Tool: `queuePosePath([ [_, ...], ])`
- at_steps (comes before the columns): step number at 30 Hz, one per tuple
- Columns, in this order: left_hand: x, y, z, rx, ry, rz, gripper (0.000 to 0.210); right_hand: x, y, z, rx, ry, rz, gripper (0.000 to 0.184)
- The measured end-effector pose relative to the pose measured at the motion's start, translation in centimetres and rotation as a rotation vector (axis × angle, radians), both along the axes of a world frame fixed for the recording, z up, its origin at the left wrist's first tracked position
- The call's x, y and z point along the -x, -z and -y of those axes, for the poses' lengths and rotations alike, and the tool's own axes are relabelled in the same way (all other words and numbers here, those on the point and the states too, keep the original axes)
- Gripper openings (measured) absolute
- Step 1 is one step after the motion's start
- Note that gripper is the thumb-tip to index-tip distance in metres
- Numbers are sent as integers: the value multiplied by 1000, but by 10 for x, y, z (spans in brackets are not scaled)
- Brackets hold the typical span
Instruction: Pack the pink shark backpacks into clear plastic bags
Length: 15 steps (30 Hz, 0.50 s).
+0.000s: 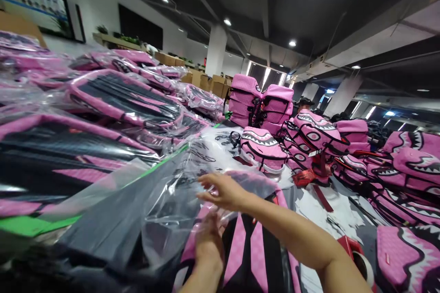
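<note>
Right hand (227,191) half-curled with fingers parted, left hand's (209,238) opening and both holds not discernible, clear plastic (168,215) seen beside fingertips, pink-and-black backpack (259,249) laid beneath.

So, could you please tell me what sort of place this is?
It looks like the packing area of a bag factory or warehouse: plastic-wrapped backpacks heaped at left, unwrapped pink backpacks stacked towards the right, and cardboard boxes farther back.

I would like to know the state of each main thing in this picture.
Clear bag: loose, wrinkled.
Near backpack: lying, partly under the bag.
Left hand: at the backpack, grip unclear.
Right hand: fingers apart, at the bag.
Backpacks at left: piled, plastic-wrapped.
Shark-face backpacks: stacked, unwrapped.
Ceiling lights: lit.
</note>
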<state>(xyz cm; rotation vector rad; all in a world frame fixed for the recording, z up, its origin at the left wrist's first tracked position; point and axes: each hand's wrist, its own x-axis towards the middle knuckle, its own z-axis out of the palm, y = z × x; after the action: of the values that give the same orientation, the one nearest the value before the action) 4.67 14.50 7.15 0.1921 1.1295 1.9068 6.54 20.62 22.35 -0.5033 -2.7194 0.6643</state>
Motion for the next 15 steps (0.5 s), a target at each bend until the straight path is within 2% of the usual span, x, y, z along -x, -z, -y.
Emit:
queuePosePath([
  [3,20,10,42,118,15,131,5,-31,19,-10,55,-2,130,37],
  [4,24,10,54,133,34,147,5,-41,29,-9,92,-17,172,39],
  [6,26,5,71,135,81,128,22,-56,53,-1,145,-33,191,47],
  [8,25,-3,80,113,113,51,43,-63,76,13,160,-16,123,58],
  [11,25,-14,81,82,95,-78,58,-62,98,29,271,16,13,58],
  [14,36,-22,80,143,75,-240,61,-52,103,30,526,-19,13,53],
  [15,40,-22,82,174,67,-325,64,-46,101,28,563,4,21,49],
])
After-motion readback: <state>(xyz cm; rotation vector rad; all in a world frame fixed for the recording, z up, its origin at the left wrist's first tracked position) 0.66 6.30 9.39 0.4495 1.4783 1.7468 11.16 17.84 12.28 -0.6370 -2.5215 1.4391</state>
